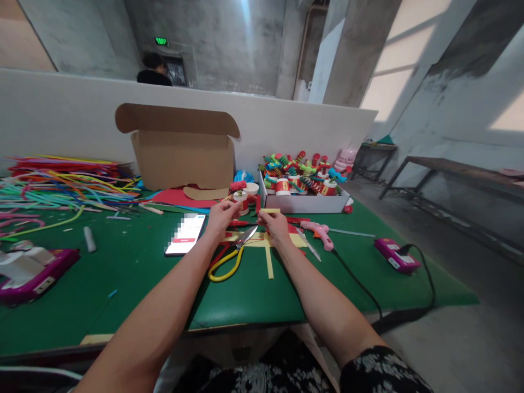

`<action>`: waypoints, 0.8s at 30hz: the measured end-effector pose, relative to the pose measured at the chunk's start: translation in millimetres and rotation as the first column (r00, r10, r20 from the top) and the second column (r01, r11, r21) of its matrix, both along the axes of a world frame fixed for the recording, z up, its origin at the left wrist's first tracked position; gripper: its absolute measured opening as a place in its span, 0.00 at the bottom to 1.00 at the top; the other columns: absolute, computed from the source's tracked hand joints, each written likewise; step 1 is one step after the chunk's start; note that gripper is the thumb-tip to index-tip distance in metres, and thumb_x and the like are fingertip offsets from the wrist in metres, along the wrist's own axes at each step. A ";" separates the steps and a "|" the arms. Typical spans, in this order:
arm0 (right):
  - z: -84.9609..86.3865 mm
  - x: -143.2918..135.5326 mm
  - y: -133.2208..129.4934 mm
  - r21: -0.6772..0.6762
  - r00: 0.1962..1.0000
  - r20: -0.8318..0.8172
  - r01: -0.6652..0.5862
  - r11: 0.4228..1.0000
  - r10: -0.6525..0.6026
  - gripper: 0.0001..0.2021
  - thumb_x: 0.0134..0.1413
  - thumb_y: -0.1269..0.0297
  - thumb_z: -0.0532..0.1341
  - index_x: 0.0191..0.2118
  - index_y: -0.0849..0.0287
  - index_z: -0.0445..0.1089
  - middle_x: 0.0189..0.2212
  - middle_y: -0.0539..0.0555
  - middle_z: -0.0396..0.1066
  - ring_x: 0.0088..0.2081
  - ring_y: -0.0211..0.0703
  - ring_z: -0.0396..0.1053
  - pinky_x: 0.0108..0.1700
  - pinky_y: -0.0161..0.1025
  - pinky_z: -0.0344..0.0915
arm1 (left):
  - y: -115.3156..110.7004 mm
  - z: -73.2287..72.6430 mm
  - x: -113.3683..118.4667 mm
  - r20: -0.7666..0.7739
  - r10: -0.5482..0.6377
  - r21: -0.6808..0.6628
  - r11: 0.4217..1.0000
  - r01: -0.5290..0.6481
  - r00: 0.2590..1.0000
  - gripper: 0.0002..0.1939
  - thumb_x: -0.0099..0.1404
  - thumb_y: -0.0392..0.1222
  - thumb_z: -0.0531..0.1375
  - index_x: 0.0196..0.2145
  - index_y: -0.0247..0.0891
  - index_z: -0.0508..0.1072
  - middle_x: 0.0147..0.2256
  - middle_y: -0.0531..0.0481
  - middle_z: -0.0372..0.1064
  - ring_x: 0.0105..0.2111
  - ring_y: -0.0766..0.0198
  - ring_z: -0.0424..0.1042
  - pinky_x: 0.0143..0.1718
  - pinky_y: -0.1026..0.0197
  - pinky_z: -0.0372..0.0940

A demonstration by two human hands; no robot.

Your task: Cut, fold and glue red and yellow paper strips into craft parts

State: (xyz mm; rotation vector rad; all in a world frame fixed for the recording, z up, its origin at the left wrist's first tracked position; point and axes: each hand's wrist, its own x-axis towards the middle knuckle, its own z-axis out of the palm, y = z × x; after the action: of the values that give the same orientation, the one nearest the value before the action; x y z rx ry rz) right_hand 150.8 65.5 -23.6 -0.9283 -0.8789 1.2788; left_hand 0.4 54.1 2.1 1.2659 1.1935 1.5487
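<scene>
My left hand (223, 217) is closed in a pinch, its fingertips in front of a small paper-cup figure (242, 203) with coiled arms and a red top. Whether it touches the figure or pinches something tiny, I cannot make out. In my right hand (275, 226), thumb and fingers are closed on a short yellow paper strip (271, 210). Below and between the hands lie scissors (232, 261) with yellow handles, their blades pointing away. More yellow paper strips (269, 262) and red scraps are spread under the right wrist.
A white box (307, 204) full of similar figures stands behind. Right of my hands lie a pink glue gun (319, 232) and a purple power strip (396, 255). A phone (185, 234), piled pipe cleaners (61, 183) and an open cardboard box (184, 158) are leftward. Someone is beyond the partition.
</scene>
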 end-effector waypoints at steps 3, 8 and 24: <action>1.6 -0.9 -1.7 -0.004 1.000 0.002 -0.026 1.000 0.026 0.10 0.30 0.63 0.68 0.22 0.62 0.70 0.16 0.47 0.67 0.21 0.34 0.65 0.33 0.37 0.68 | 0.2 -1.1 1.7 -0.011 -0.050 -0.005 0.999 0.050 0.999 0.15 0.47 0.51 0.65 0.25 0.34 0.74 0.24 0.51 0.69 0.23 0.68 0.64 0.26 0.66 0.60; 2.5 -3.1 -5.2 0.006 0.996 0.031 -0.089 0.996 0.089 0.11 0.30 0.62 0.69 0.23 0.62 0.71 0.18 0.47 0.69 0.22 0.34 0.66 0.33 0.37 0.67 | -3.5 -1.7 8.4 0.087 -0.260 -0.163 0.949 0.271 0.962 0.18 0.43 0.51 0.67 0.28 0.35 0.73 0.25 0.51 0.69 0.21 0.71 0.63 0.22 0.67 0.56; 1.4 -4.5 -10.9 0.015 0.974 0.066 -0.218 0.976 0.217 0.14 0.30 0.58 0.70 0.26 0.61 0.73 0.23 0.49 0.73 0.24 0.35 0.68 0.36 0.37 0.68 | -6.3 -3.4 13.3 0.059 -0.220 -0.095 0.970 0.225 0.974 0.17 0.40 0.50 0.68 0.21 0.34 0.70 0.17 0.55 0.63 0.18 0.71 0.59 0.22 0.66 0.55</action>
State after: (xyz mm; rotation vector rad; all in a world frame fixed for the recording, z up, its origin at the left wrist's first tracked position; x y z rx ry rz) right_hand 146.4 54.6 -22.1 -0.8776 -1.0664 1.4292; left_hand 13.6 47.8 -1.3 1.2437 1.0476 1.3317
